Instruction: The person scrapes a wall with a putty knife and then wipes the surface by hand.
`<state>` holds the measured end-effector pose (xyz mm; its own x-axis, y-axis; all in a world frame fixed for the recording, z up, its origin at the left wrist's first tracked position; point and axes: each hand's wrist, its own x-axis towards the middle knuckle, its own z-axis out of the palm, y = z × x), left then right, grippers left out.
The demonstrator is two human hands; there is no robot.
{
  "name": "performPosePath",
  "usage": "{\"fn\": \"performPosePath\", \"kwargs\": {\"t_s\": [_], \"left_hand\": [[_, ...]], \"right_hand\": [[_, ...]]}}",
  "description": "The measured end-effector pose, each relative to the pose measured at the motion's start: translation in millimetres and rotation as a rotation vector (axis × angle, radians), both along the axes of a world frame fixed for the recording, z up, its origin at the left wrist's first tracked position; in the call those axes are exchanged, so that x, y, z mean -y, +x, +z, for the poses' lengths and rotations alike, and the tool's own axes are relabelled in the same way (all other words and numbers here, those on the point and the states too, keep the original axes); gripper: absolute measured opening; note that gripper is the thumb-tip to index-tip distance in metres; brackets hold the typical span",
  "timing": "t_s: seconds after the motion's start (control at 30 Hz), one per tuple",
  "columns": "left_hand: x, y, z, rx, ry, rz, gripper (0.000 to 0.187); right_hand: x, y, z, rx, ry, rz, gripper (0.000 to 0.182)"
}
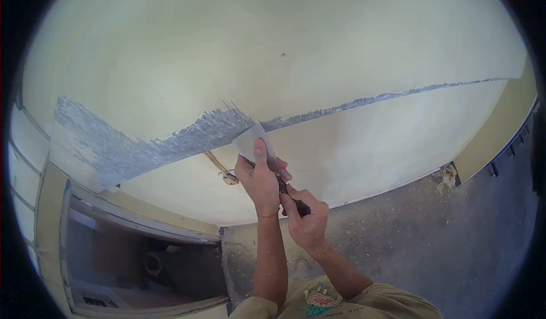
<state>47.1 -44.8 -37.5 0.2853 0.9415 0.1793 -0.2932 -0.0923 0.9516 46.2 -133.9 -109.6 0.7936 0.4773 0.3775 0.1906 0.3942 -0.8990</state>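
Observation:
Both of my hands are on one scraper with a wide, pale metal blade and a dark handle. Closed around its upper part is my left hand, thumb lying along the blade. Lower down, my right hand grips the handle's end. The blade's tip meets a rough grey strip at the lower edge of a cream painted surface. Ragged paint borders this strip, which is broad at the left and narrows toward the right.
Below the edge stands a pale wall with a small round fitting and a cord. A framed opening lies at lower left. Debris sits in the corner at right, and specks dot the grey floor.

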Motion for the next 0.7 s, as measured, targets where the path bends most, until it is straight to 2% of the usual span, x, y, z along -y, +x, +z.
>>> {"fn": "performPosePath", "kwargs": {"t_s": [0.13,0.2,0.37,0.47,0.53,0.7], "left_hand": [[-2,3,19,-0.044,0.028,0.050,0.033],[-4,0,24,-0.052,0.048,0.071,0.033],[-2,-2,34,-0.098,0.046,0.062,0.032],[-2,2,26,-0.001,0.057,0.031,0.033],[4,2,23,-0.039,0.065,0.054,0.033],[7,2,1,-0.012,0.023,-0.009,0.032]], "right_hand": [[-9,2,4,-0.004,0.036,0.018,0.011],[-11,1,14,-0.089,0.050,0.072,0.011],[-13,-1,14,-0.041,0.073,0.047,0.011],[-11,5,14,-0.025,0.085,0.030,0.011],[-8,7,13,-0.013,0.143,-0.004,0.011],[3,5,-4,-0.034,0.051,-0.023,0.012]]}}
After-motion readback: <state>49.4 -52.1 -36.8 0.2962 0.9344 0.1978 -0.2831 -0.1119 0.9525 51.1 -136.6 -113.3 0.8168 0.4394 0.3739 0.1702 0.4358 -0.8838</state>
